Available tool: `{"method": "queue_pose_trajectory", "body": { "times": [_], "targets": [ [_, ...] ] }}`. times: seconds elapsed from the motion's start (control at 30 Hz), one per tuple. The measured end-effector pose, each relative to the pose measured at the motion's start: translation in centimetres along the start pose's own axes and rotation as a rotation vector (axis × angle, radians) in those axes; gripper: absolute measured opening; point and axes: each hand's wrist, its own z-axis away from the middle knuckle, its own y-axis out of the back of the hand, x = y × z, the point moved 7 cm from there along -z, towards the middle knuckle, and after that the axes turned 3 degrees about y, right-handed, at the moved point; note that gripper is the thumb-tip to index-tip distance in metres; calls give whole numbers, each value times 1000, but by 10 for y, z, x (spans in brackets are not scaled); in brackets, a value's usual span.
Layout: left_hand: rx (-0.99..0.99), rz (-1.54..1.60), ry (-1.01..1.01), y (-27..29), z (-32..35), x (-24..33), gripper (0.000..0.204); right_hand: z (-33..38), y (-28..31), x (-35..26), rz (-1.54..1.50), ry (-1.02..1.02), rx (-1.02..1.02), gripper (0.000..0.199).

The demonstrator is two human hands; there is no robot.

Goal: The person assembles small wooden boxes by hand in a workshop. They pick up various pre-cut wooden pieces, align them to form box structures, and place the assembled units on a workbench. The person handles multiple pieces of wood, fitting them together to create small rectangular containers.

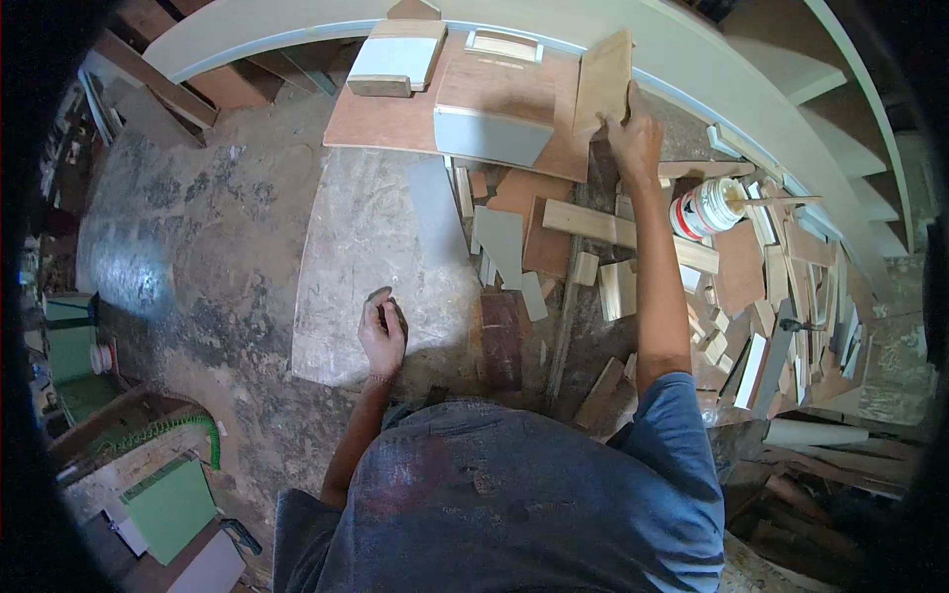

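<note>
My right hand [635,136] reaches far forward and grips the lower right edge of a light wooden board [604,79], which stands tilted at the right end of a reddish plywood panel [381,127]. Beside that board, on the panel, sits a box-like wooden piece [496,94] with a white front face. My left hand [383,334] hovers over the pale worktop [346,247], its fingers loosely curled and apart from the thumb, with nothing visible in them. Farther left on the panel rests a white-topped wooden block [397,57].
Wood strips, offcuts and laminate pieces [499,237] crowd the right half of the worktop. An open white glue jar [708,210] with a stick across its mouth stands among them. A long curved pale panel [682,44] spans the back. A green coiled hose [203,423] lies lower left.
</note>
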Motion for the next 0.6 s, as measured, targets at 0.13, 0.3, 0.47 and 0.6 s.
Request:
{"method": "queue_pose_trajectory", "body": {
  "times": [0.13,0.3,0.47,0.6],
  "targets": [
    [-2,16,-67,-3,0,4,16,34,6,9,-142,58,265,66],
    [-32,31,11,-2,1,1,17,72,10,11,-300,-49,287,46],
    [-25,71,17,-2,-1,11,18,87,6,30,-419,-125,303,26],
    [10,-9,-78,2,-2,29,19,96,2,54,-475,-256,305,22]
  ]
}}
